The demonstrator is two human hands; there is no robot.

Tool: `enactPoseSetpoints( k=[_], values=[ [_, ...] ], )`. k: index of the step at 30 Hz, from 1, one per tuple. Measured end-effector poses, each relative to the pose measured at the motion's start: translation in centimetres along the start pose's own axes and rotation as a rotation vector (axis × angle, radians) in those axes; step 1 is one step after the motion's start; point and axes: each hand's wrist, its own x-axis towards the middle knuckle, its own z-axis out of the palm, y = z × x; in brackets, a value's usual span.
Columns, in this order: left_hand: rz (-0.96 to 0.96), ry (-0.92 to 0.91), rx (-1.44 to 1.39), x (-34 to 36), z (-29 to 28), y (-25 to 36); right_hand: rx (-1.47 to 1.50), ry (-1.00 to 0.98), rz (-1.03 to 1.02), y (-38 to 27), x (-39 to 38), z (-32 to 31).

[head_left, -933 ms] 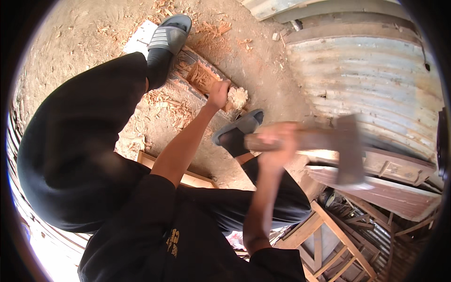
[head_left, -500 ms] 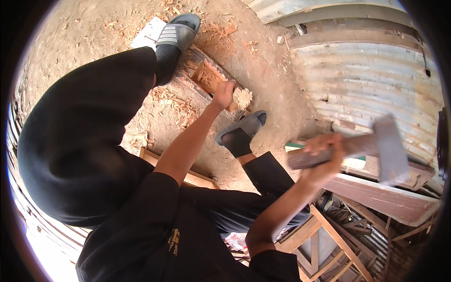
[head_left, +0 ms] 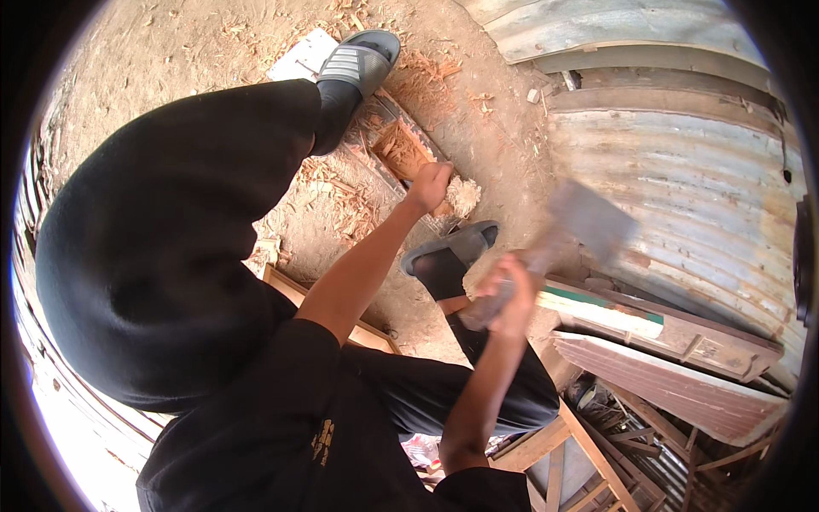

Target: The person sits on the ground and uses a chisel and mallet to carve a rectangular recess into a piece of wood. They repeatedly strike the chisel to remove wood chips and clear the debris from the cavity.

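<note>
My left hand [head_left: 429, 186] is closed around a chisel, whose pale wooden handle end [head_left: 463, 196] is frayed and splayed; its blade is hidden. The hand rests at the near end of a wooden block [head_left: 414, 128] with a rectangular hollow holding reddish shavings [head_left: 399, 152]. To the right, my right hand [head_left: 505, 294] grips the thick wooden handle of an axe [head_left: 597, 224]. Its broad grey head is raised and smeared by motion, apart from the chisel. My sandalled foot [head_left: 363, 64] rests at the block's far end, the other sandal [head_left: 452, 247] beside its near end.
Wood shavings [head_left: 341, 192] litter the dirt floor. A white board [head_left: 303, 55] lies by the far foot. Corrugated metal sheets [head_left: 665, 179] form a wall at right. Below it lean wooden boards [head_left: 674, 375] and a wooden frame [head_left: 589, 452] among scrap.
My right hand has swung the axe leftward, bringing its head closer to the chisel. My left hand keeps its hold at the block; the whole view has shifted slightly.
</note>
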Motion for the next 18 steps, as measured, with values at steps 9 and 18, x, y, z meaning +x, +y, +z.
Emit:
enactPoseSetpoints(
  k=[9,18],
  values=[
    [-0.004,0.019,-0.063,-0.1,0.0,0.7,0.121,0.017,-0.747,-9.8,0.7,-0.1],
    [0.065,0.003,-0.001,-0.7,0.1,-0.9,-0.143,-0.07,0.131,3.0,0.6,-0.8]
  ],
)
